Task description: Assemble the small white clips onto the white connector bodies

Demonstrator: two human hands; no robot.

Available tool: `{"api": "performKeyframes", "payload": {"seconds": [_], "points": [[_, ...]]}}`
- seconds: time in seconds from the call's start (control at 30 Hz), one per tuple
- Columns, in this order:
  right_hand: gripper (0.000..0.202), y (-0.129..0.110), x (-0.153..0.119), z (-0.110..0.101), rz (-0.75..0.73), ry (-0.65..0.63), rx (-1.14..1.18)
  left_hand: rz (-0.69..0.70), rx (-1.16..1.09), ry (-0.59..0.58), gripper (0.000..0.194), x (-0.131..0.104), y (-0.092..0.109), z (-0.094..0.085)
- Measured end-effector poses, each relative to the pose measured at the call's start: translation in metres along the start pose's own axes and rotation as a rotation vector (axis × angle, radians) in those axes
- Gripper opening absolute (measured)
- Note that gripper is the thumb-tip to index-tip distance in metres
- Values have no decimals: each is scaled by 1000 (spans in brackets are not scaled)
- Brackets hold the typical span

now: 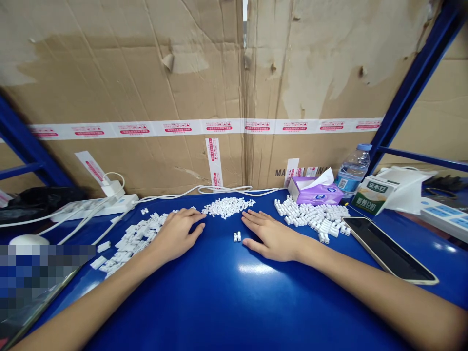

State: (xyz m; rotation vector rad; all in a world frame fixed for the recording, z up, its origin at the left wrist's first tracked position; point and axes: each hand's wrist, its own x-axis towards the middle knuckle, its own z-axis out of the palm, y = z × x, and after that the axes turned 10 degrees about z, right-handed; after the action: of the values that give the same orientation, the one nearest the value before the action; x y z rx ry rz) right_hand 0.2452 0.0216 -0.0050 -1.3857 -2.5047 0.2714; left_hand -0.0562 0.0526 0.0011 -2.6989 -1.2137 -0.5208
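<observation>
My left hand [180, 233] rests on the blue table beside the left pile of white plastic pieces [133, 240], fingers apart and holding nothing. My right hand [268, 235] lies spread on the table, palm down and holding nothing. Between the hands, nearer the right thumb, sits a small white two-part connector [237, 237]. Beyond the fingertips is a heap of tiny white parts [227, 207]. To the right of my right hand lies a pile of white connectors [314, 217].
A purple tissue pack [316, 191], water bottle [353, 168], green-and-white carton [375, 195] and phone [389, 248] stand or lie at right. A power strip [93, 207] with white cables is at left. Cardboard [146, 87] closes off the back.
</observation>
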Motion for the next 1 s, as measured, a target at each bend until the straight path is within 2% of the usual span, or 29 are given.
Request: {"api": "performKeyframes", "payload": {"seconds": [0.2,0.4,0.53,0.7,0.87,1.0], "points": [[72,-2,0,-2,11,-25,-41,8,-45,-7,31,3,5,-6],[71,-3,1,-2,1,-18,-35,-34,-118,83,34,4,1,-2],[69,-2,1,0,5,-6,-21,16,-118,38,31,5,-2,-1],[70,-2,0,-1,7,-8,-33,6,-165,36,27,5,-2,-3],[73,-2,1,-3,10,-32,-57,-4,-215,59,29,4,3,-2],[65,-4,1,-3,3,16,-27,80,-256,93,34,5,14,-2]]}}
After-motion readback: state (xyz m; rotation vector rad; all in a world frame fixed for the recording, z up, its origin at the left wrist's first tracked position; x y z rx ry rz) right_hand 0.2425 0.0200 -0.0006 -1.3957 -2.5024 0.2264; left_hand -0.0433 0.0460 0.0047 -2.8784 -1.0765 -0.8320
